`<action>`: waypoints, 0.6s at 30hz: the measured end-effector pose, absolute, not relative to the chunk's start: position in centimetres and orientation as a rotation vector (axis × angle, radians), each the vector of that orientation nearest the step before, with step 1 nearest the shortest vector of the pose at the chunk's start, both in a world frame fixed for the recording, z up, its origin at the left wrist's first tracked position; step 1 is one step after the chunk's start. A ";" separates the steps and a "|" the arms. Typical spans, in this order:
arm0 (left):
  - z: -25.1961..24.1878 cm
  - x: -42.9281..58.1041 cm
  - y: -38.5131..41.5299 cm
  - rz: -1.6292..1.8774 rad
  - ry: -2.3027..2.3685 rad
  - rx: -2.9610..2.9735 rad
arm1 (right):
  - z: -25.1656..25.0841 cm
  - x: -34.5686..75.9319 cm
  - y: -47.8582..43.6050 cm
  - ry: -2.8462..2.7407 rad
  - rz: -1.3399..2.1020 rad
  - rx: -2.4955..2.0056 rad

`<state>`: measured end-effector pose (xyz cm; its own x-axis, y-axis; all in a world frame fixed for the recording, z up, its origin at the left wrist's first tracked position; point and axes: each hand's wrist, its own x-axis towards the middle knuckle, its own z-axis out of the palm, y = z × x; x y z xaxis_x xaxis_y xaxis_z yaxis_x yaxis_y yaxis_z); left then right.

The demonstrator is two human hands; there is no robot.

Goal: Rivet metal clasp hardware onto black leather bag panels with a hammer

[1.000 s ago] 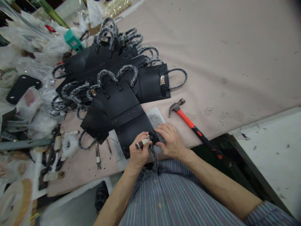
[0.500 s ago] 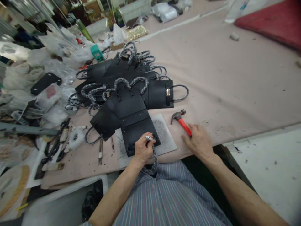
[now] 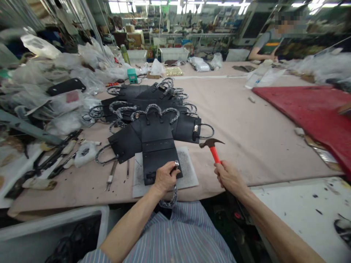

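My left hand grips a short metal punch, upright near the front right corner of a black bag panel. That panel lies partly on a pale speckled board. From below my left hand, a black-and-white wrapped bag handle hangs over the table edge. In my right hand is a claw hammer with a red grip, raised to the right of the board. The punch's lower end is hidden by my fingers.
Several black bag pieces with wrapped handles are piled behind the panel. Thin tools lie at left, near plastic bags. A red sheet covers the right side. A grey bin stands below. A person sits across the table.
My right hand has closed on the hammer's grip and lifted it from the table. My left hand still holds the punch at the panel's corner. The camera view has tilted up.
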<state>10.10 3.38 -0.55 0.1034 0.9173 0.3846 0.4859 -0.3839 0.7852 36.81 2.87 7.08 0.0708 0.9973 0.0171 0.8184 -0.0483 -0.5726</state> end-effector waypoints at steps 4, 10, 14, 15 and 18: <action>-0.6 10.0 3.4 1.207 1.370 1.927 | 14.0 34.3 0.6 -1.713 0.550 -1.622; -0.6 10.0 3.2 1.104 1.437 1.890 | 17.5 32.5 -1.1 -2.372 0.423 -1.522; -0.6 10.0 3.2 1.104 1.425 1.894 | 18.3 32.6 -1.3 -2.185 0.294 -1.460; -0.5 10.0 3.2 1.104 1.423 1.900 | 18.2 32.5 -1.4 -2.081 0.215 -1.409; -0.3 10.1 3.3 1.049 1.458 1.923 | 17.5 32.4 -1.4 -2.130 0.168 -1.328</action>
